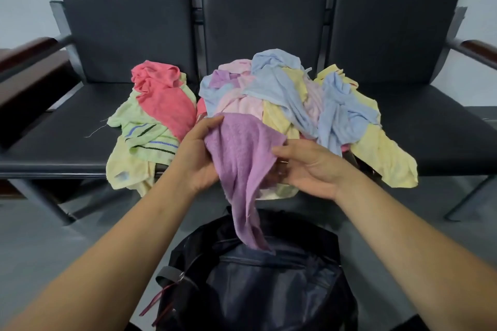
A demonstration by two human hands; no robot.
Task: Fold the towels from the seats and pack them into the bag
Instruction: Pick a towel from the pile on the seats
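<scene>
Fingers (212, 122), left hand (197, 154): I see them curled round the left edge of the purple towel (242, 158).
Thumb and fingers, right hand (309, 169): pinching its right edge.
Position: held near the seat front, tail hanging over the open dark bag (269, 285).
Towel heap (282, 94): unfolded, on the black seats (67, 137), farther off, spreading left and right.

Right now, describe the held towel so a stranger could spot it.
Before the black seats, a dark bag sits on the floor. Above it, the left hand and right hand hold the purple towel, the only one hanging clear of the heaps.
</scene>
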